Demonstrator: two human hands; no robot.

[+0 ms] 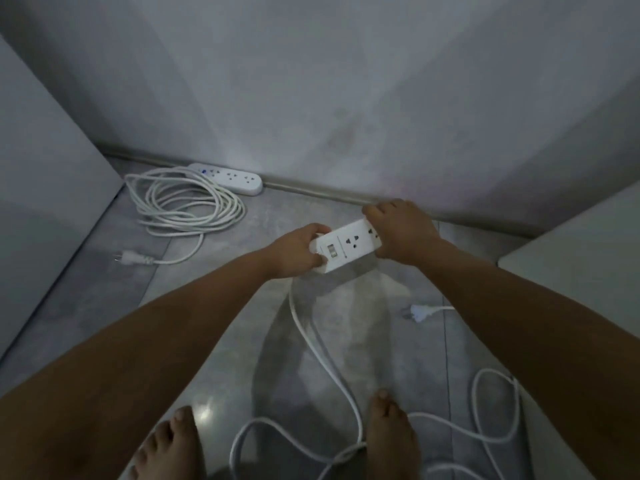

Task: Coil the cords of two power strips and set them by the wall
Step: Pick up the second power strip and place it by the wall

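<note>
Floor (104, 289): hand-held strip (346, 242) near baseboard (311, 190)

Near power strip (346, 245) & far-left strip (227, 177) were white, latter w/ blue light; coiled cord (188, 206), loose cord (320, 355) white; floor (104, 289) mottled grey.

Smooth white plastic power strip (346, 244); glossy grey floor (214, 386).

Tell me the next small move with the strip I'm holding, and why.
Probably hold the power strip with the right hand alone and move the left hand onto its cord to pull up a first loop. That cord leaves the strip at the left hand's end and sprawls uncoiled past the feet, while the other power strip already lies by the wall beside its coiled cord.
</note>
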